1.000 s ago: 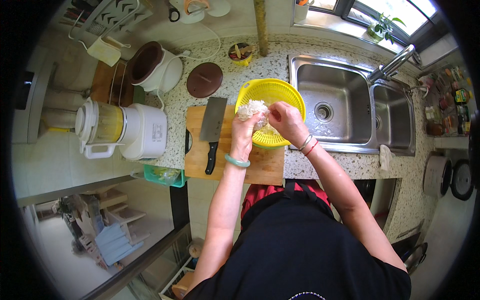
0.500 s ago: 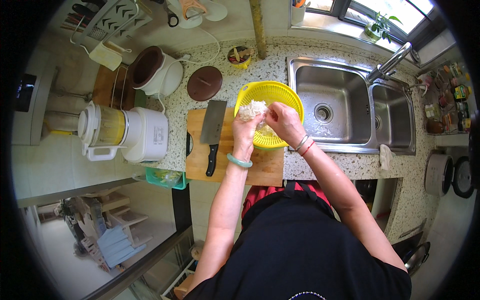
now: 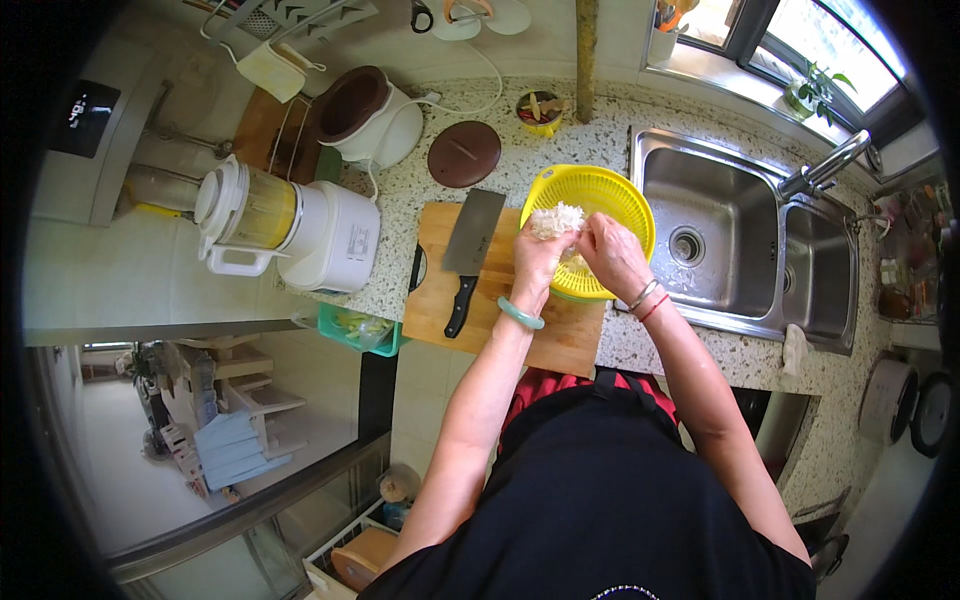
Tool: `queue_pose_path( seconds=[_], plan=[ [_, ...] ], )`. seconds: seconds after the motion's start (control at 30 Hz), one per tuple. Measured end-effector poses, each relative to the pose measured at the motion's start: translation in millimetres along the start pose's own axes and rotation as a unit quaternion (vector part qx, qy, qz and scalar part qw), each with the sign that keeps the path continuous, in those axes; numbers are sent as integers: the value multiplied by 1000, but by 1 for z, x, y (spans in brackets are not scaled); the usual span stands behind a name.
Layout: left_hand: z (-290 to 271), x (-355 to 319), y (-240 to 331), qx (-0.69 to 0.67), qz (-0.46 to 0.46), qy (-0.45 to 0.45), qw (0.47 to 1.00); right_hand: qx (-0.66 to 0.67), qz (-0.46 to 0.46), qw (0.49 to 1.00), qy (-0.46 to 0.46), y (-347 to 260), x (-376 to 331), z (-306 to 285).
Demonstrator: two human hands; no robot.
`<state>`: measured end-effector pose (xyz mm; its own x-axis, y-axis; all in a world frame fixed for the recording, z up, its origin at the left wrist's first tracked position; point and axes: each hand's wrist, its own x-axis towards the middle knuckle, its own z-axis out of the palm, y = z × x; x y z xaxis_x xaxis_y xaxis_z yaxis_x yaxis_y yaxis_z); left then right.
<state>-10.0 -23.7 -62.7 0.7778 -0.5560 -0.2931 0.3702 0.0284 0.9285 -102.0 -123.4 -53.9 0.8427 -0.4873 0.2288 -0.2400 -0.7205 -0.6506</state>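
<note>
A white, frilly clump (image 3: 556,220) that looks like a cluster of mushroom is gripped in my left hand (image 3: 538,262), which wears a green bangle. Beside it, my right hand (image 3: 614,258) has its fingers pinched at the clump's edge; the fingertips are partly hidden. Both hands are above a yellow colander (image 3: 648,215), where some pale pieces lie under them. The colander partly overlaps a wooden cutting board (image 3: 428,308). A cleaver (image 3: 474,235) with a black handle lies on the board, left of my left hand.
A double steel sink (image 3: 735,275) is at the right. To the left stand a white blender (image 3: 325,238) and a white pot (image 3: 395,135), its brown lid (image 3: 464,155) on the counter. A yellow cup of scraps (image 3: 541,127) is behind; a green basket (image 3: 385,340) hangs at the counter's front.
The whole view has shifted, so the counter appears farther right. My hands remain over the colander with the white clump, the right fingers still at its edge.
</note>
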Motion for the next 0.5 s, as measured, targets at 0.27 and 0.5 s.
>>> queue_pose_path(
  seconds=[0.27, 0.5],
  plan=[
    [0, 1, -1, -45, -14, -34, 998, 18, -8, 1000, 4, 6, -4, 2],
    [-6, -2, 0, -126, -72, -83, 986, 128, 70, 989, 19, 21, -7, -6]
  ],
)
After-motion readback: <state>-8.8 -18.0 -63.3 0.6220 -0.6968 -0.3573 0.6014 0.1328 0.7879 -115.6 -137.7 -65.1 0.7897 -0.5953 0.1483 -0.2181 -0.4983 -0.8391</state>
